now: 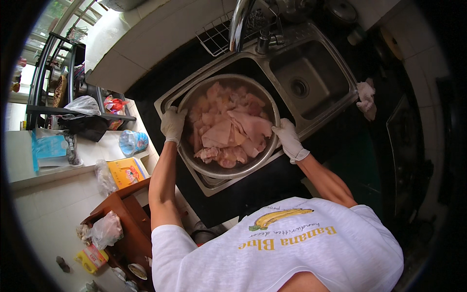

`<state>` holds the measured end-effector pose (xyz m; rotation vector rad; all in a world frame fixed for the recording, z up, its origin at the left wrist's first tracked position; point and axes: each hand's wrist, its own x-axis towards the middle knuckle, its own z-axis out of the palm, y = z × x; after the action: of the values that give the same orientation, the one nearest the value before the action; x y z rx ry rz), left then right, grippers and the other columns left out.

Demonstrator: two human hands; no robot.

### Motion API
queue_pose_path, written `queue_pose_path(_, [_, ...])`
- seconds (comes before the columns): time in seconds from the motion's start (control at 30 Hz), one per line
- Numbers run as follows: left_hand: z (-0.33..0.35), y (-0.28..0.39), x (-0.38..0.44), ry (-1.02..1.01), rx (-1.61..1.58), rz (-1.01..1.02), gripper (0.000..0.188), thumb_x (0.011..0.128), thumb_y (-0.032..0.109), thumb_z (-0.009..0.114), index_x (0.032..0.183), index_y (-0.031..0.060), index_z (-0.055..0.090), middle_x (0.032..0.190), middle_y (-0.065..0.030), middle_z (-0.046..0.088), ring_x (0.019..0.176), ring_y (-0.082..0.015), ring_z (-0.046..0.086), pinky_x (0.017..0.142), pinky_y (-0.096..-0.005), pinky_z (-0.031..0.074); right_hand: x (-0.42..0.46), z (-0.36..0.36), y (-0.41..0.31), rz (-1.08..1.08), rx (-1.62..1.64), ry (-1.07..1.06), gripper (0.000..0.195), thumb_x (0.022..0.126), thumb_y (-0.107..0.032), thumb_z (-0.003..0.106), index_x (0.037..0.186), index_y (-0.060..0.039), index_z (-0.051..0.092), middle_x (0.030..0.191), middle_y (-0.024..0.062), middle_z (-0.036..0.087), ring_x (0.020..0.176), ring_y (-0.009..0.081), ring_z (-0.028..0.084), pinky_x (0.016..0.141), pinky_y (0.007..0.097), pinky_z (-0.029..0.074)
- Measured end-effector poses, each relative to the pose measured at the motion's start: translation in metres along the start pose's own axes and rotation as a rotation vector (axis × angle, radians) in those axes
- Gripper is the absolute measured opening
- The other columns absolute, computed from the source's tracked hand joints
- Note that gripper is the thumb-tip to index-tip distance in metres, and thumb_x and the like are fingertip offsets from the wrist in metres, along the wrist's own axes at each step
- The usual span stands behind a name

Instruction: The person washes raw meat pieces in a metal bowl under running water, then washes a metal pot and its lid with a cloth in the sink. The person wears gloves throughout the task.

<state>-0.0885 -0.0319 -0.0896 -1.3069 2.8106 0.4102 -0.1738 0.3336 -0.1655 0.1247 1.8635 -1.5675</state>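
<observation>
A large round metal basin (189,160) sits over the left bowl of a stainless steel double sink (215,188). Pieces of pale pink raw meat with skin (233,127) are heaped inside it, some of them in cloudy liquid. My left hand (173,123), in a thin whitish glove, grips the basin's left rim. On the opposite side my right hand (289,138), gloved the same way, holds the right rim. How far the basin's underside rests on the sink is hidden.
The right sink bowl (310,80) has a drain at its bottom. A chrome faucet (239,29) rises behind the basin, beside a wire rack (215,34). A crumpled cloth (366,98) lies right of the sink. Leftward stand a black shelf rack (73,109) and a brown wooden cabinet (127,222).
</observation>
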Motion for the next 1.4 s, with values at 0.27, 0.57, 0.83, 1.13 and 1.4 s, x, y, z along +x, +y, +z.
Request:
queue_pose_path(0.27, [-0.032,0.004,-0.017,-0.036,0.018,-0.008,0.041,0.074,0.041,0.070,0.092,0.0040,0.070,0.088,-0.0240,0.068,0.088,-0.0406,0.066,0.076,-0.0459,0.051,-0.035,-0.009,-0.048,0.034,0.151,-0.128,0.014,0.086,-0.009,0.060,0.090,0.0032,0.054,0.080,0.0119,0.059,0.062,0.0192,0.063,0.043,0.0302,0.051])
queue_pose_path(0.57, [-0.040,0.010,-0.034,0.096,-0.139,0.026,0.040,0.074,0.033,0.073,0.092,-0.0022,0.069,0.084,-0.0237,0.068,0.080,-0.0356,0.067,0.071,-0.0392,0.049,-0.041,-0.019,-0.043,-0.106,0.151,-0.084,0.010,0.084,-0.006,0.060,0.087,0.0006,0.053,0.075,0.0093,0.056,0.058,0.0167,0.058,0.045,0.0314,0.047])
queue_pose_path(0.83, [-0.052,0.022,-0.044,0.119,-0.250,0.143,0.037,0.077,0.036,0.071,0.085,-0.0001,0.068,0.077,-0.0230,0.065,0.074,-0.0391,0.064,0.066,-0.0437,0.047,-0.056,-0.036,-0.052,-0.203,0.183,0.010,0.016,0.084,-0.015,0.057,0.089,0.0004,0.058,0.072,0.0069,0.060,0.056,0.0146,0.057,0.044,0.0299,0.044])
queue_pose_path(1.13, [-0.059,0.032,-0.035,0.075,-0.390,0.343,0.031,0.078,0.026,0.072,0.080,-0.0043,0.065,0.067,-0.0179,0.062,0.063,-0.0276,0.060,0.063,-0.0382,0.045,-0.086,-0.033,-0.053,-0.300,0.085,0.210,0.011,0.082,-0.008,0.058,0.087,0.0025,0.056,0.069,0.0071,0.058,0.056,0.0137,0.058,0.044,0.0288,0.045])
queue_pose_path(1.4, [-0.026,0.016,-0.021,0.028,-0.541,0.445,0.028,0.079,0.023,0.070,0.079,-0.0039,0.065,0.063,-0.0159,0.059,0.059,-0.0238,0.056,0.061,-0.0357,0.044,-0.095,-0.007,-0.026,-0.335,0.128,0.313,0.008,0.082,-0.007,0.058,0.084,0.0005,0.055,0.071,0.0040,0.056,0.057,0.0106,0.055,0.047,0.0275,0.044])
